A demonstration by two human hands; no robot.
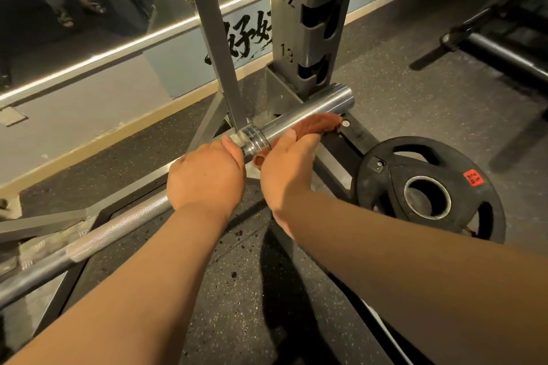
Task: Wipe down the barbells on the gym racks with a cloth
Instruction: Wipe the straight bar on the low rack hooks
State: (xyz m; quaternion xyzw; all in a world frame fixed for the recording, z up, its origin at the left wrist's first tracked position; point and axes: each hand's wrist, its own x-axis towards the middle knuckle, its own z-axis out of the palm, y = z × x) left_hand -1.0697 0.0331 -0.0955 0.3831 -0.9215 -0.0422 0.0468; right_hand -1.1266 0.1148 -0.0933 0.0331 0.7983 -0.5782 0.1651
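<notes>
One weight plate point(382, 192), rack upright point(308, 24) behind barbell point(311, 109)

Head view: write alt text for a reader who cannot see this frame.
A person's right hand holds a brown cloth against the chrome end of a barbell while the left hand grips the bar beside its collar. A black weight plate lies on the rubber floor to the right, with a numbered rack upright behind the bar.
</notes>
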